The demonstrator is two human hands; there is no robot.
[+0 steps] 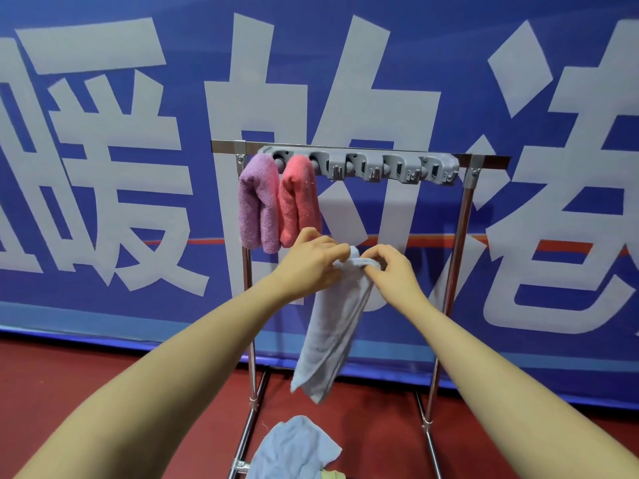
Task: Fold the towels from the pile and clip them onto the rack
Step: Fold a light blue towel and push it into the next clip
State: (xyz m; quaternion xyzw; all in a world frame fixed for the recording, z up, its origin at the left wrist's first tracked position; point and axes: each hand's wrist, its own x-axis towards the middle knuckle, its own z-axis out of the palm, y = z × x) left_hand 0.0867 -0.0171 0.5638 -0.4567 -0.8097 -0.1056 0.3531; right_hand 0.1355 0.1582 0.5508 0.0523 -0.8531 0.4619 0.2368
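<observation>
A light blue towel (328, 337) hangs folded lengthwise in front of the metal rack (463, 219). My left hand (311, 261) and my right hand (390, 267) both pinch its bunched top end, just below the grey clip strip (363, 165) on the rack's top bar. A purple towel (257, 205) and a pink towel (299, 202) hang clipped at the strip's left end. The pile (294, 451) lies at the rack's foot, a light blue towel on top and a yellowish one peeking out beneath.
Several clips to the right of the pink towel hold nothing. A blue banner (103, 167) with large pale characters stands right behind the rack. The floor (86, 375) is red. The rack's base rails (242, 440) run toward me on both sides of the pile.
</observation>
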